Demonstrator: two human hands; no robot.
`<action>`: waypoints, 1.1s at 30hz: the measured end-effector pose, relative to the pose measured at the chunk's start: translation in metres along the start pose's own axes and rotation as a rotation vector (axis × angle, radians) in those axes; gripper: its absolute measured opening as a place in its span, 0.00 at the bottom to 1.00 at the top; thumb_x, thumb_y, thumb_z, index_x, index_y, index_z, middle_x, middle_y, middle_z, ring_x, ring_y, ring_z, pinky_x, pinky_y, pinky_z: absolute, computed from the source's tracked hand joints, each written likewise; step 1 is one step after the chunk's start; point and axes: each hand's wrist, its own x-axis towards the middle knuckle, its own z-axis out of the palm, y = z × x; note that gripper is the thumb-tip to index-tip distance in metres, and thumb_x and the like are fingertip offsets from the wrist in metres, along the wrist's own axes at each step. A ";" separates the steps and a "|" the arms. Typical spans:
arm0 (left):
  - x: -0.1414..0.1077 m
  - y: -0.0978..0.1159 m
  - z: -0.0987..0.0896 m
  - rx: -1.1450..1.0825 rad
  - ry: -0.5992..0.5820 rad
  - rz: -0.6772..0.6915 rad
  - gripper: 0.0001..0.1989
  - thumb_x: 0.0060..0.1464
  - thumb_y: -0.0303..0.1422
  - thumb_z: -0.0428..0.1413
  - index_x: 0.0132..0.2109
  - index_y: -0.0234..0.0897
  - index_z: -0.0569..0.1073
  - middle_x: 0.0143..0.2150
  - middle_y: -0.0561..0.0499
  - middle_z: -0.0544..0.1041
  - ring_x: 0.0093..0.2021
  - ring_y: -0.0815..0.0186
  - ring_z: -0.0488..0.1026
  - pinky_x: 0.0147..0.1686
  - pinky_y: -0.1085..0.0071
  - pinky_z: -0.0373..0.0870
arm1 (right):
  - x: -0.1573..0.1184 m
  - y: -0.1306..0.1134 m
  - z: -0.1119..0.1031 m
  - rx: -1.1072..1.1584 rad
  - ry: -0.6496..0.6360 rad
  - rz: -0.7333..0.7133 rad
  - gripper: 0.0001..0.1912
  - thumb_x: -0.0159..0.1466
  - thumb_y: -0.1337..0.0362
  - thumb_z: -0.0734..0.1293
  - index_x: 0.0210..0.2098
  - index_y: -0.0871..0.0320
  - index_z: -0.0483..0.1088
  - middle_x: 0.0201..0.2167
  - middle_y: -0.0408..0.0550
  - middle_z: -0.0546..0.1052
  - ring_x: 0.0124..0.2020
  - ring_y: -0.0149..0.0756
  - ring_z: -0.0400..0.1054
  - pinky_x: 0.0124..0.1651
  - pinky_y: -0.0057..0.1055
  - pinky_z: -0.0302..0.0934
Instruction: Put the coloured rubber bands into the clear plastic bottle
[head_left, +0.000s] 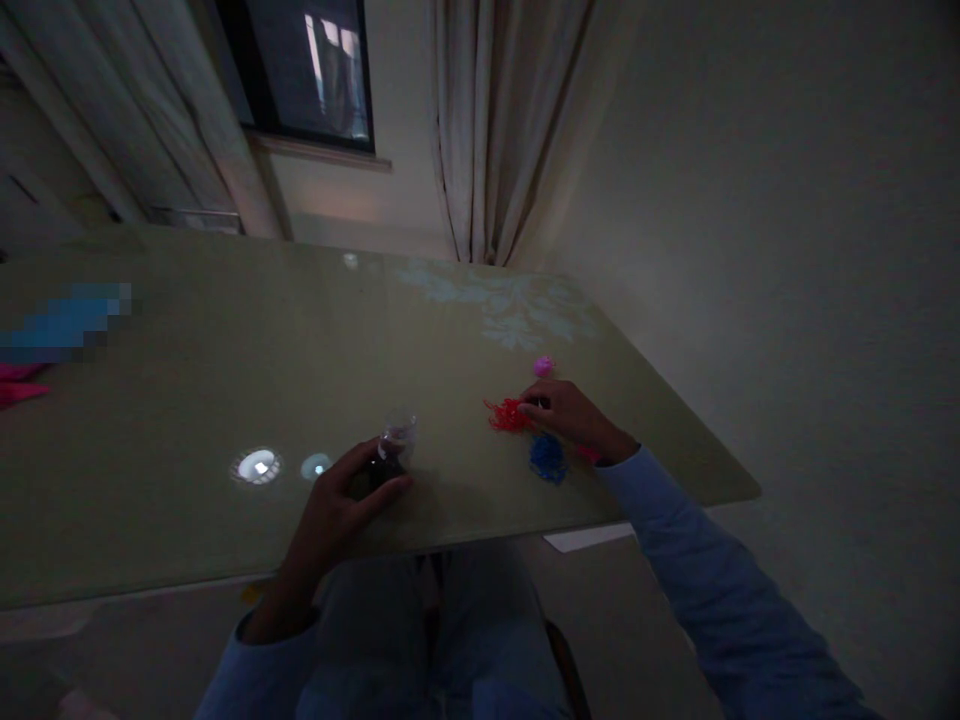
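Observation:
My left hand (360, 493) curls its fingers and thumb round a small clear plastic container (397, 440) with something dark low down in it; whether it is a bag or a jar I cannot tell. To the right, my right hand (568, 408) pinches at the edge of a loose heap of red rubber bands (508, 415), its fingertips touching them. Just below that hand lies a bundle of blue rubber bands (548, 458). A small pink bundle (544, 366) sits beyond it. Partly covered by my right wrist is another pinkish-red thing (589, 454).
The glossy table (187, 380) ends at a rounded corner on the right, near the wall (810, 300). At far left lie a blurred blue object (71, 318) and pink pieces (21, 390). Curtains (502, 120) and a window (307, 70) stand behind. Ceiling lights reflect off the tabletop.

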 end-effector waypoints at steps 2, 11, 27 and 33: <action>0.000 0.000 0.000 0.014 0.004 -0.013 0.26 0.44 0.48 0.66 0.48 0.40 0.78 0.49 0.45 0.81 0.48 0.53 0.78 0.52 0.57 0.74 | -0.001 0.000 0.000 0.008 0.004 -0.011 0.11 0.63 0.62 0.67 0.35 0.63 0.80 0.31 0.51 0.81 0.31 0.35 0.71 0.35 0.29 0.59; 0.000 0.003 0.000 0.023 0.046 -0.024 0.26 0.42 0.47 0.67 0.48 0.42 0.78 0.50 0.46 0.81 0.49 0.53 0.78 0.51 0.58 0.75 | -0.003 -0.003 -0.011 0.047 0.031 -0.041 0.13 0.66 0.59 0.67 0.35 0.62 0.78 0.30 0.49 0.80 0.29 0.33 0.69 0.34 0.28 0.58; 0.003 0.001 0.009 0.167 0.252 0.281 0.21 0.49 0.44 0.65 0.50 0.42 0.77 0.45 0.47 0.81 0.43 0.60 0.79 0.44 0.64 0.77 | 0.007 -0.054 -0.019 0.177 0.119 -0.198 0.18 0.67 0.51 0.66 0.35 0.60 0.77 0.27 0.46 0.76 0.26 0.31 0.64 0.32 0.28 0.56; 0.008 0.000 0.013 0.162 0.221 0.288 0.22 0.51 0.42 0.64 0.52 0.41 0.77 0.47 0.46 0.80 0.46 0.60 0.78 0.46 0.63 0.76 | 0.022 -0.093 -0.003 0.278 0.060 -0.305 0.15 0.68 0.55 0.67 0.36 0.61 0.78 0.28 0.46 0.75 0.27 0.29 0.64 0.31 0.27 0.57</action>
